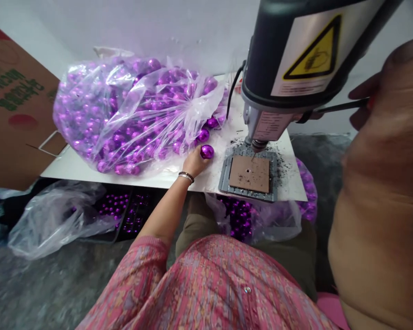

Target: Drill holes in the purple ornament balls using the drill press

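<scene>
My left hand (pixel 194 162) is closed on a shiny purple ball (pixel 207 151) at the mouth of a clear plastic bag (pixel 131 114) full of such balls. Another purple ball (pixel 203 135) lies just beyond my fingers. At the right, large and close to the camera, my right hand (pixel 395 87) is wrapped round the end of the lever (pixel 344 106) of a drill press (pixel 268 59); part of the grip is hidden. The thin drill bit (pixel 253 156) points down over a brown square board (pixel 241 178) with a small dark hole, on the grey drill base (pixel 226 176).
Dark shavings (pixel 284 167) lie around the base on the white table (pixel 206 184). A cardboard box (pixel 17 105) stands at the left. Below the table are a black crate (pixel 124 229) of purple balls and an open plastic bag (pixel 241 220) with more. A black cable (pixel 232 89) hangs behind the drill.
</scene>
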A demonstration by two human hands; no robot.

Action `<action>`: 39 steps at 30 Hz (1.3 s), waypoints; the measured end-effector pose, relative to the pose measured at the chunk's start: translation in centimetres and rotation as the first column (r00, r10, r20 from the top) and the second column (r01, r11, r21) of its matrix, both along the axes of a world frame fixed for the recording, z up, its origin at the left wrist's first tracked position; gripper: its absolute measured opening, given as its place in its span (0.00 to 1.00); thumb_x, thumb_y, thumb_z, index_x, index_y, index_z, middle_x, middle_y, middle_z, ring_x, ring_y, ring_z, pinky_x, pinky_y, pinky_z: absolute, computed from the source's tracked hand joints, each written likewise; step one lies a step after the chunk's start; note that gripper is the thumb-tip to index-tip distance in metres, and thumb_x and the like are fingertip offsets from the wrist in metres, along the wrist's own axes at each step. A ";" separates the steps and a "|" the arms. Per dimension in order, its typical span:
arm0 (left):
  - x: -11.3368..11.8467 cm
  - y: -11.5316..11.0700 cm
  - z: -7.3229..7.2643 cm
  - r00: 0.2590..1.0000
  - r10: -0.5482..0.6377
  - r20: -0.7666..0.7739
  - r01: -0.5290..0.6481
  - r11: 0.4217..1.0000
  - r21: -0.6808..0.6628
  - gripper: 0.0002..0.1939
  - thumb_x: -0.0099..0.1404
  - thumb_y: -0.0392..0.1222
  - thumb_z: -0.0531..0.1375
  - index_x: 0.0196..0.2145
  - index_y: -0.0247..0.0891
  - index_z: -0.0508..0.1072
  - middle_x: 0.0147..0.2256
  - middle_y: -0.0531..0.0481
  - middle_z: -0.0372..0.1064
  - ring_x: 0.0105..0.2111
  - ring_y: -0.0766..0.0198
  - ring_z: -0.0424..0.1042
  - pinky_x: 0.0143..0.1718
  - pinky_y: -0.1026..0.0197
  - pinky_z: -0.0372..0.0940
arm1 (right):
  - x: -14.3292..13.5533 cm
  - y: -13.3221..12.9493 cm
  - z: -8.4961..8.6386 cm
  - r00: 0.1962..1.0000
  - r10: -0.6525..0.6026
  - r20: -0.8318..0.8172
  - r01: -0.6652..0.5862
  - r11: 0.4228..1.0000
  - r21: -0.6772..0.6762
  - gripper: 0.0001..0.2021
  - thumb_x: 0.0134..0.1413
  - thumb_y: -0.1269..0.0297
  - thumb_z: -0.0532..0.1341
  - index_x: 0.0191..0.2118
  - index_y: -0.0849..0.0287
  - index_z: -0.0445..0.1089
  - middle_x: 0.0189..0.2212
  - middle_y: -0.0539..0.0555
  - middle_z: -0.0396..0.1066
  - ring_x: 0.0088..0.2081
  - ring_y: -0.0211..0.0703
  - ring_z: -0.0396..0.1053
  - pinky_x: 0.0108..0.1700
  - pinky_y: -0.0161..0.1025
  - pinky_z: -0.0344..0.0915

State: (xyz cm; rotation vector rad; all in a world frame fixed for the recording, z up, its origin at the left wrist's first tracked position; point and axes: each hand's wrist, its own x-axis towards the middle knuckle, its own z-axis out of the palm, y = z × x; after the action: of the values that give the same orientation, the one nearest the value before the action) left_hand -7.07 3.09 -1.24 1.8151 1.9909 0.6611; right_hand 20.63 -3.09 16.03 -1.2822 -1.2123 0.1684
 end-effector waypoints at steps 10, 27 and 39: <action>0.6 -4.9 2.2 0.306 -0.015 0.952 0.184 0.982 -0.044 0.29 0.47 0.43 0.72 0.48 0.41 0.73 0.38 0.51 0.76 0.37 0.62 0.77 0.39 0.61 0.70 | -0.5 0.3 -0.3 0.999 -0.037 -0.022 0.039 0.996 0.084 0.17 0.66 0.61 0.49 0.25 0.61 0.49 0.22 0.48 0.55 0.26 0.27 0.55 0.39 0.39 0.49; 5.3 -6.6 2.3 0.170 0.099 0.980 0.328 0.933 -0.151 0.37 0.52 0.46 0.75 0.57 0.47 0.67 0.38 0.53 0.75 0.28 0.69 0.72 0.28 0.67 0.61 | 0.1 1.3 -0.8 0.994 0.093 0.056 -0.106 0.938 0.330 0.16 0.65 0.62 0.49 0.25 0.58 0.45 0.19 0.47 0.51 0.22 0.27 0.52 0.32 0.36 0.46; 7.5 -4.7 1.7 0.530 -0.062 0.846 0.341 0.929 -0.146 0.34 0.54 0.47 0.74 0.56 0.41 0.70 0.32 0.54 0.72 0.23 0.71 0.69 0.22 0.68 0.57 | -1.0 0.4 0.0 0.991 0.116 -0.068 -0.098 0.968 0.232 0.20 0.67 0.64 0.55 0.26 0.57 0.45 0.21 0.47 0.48 0.28 0.28 0.53 0.37 0.34 0.50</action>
State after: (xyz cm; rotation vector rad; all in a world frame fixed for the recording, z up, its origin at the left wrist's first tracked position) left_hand 0.41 -1.62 0.44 1.1524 1.1111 0.8734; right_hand 19.63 -2.69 16.01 -1.0021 -1.1950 0.1533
